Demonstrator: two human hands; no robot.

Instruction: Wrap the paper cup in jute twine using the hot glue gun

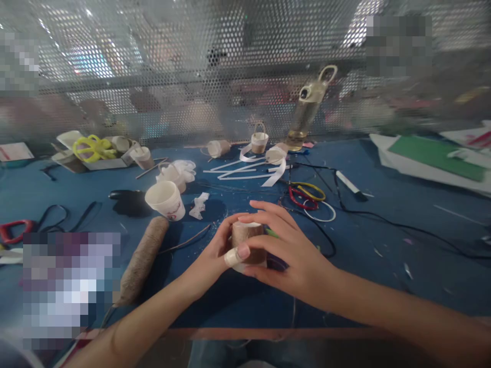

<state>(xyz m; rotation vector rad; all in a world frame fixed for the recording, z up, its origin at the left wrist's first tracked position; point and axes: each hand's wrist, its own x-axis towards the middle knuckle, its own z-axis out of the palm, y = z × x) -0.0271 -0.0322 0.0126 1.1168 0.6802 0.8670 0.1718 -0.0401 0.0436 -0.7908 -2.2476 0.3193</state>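
Observation:
Between my two hands is a small paper cup [248, 235] with a brown twine-like band around its side and a pale rim and base. My left hand [226, 237] curls round its left side, the thumb, wrapped in a pale strip, pressed on the front. From the right, my right hand [284, 243] closes on the cup with its fingers at the rim and side. To the left of my hands lies a spool of brown twine [143, 260], a strand of it running toward the cup. An upright white paper cup [165, 200] stands beyond the spool.
Several twine-wrapped cups with handles, such as one little basket [260, 142], stand at the back. White paper strips [245, 173] lie before them. A bottle [307, 112] stands near the perforated screen [184, 66]. Cables [368, 222] cross the right; yellow-handled scissors [92, 148] rest back left.

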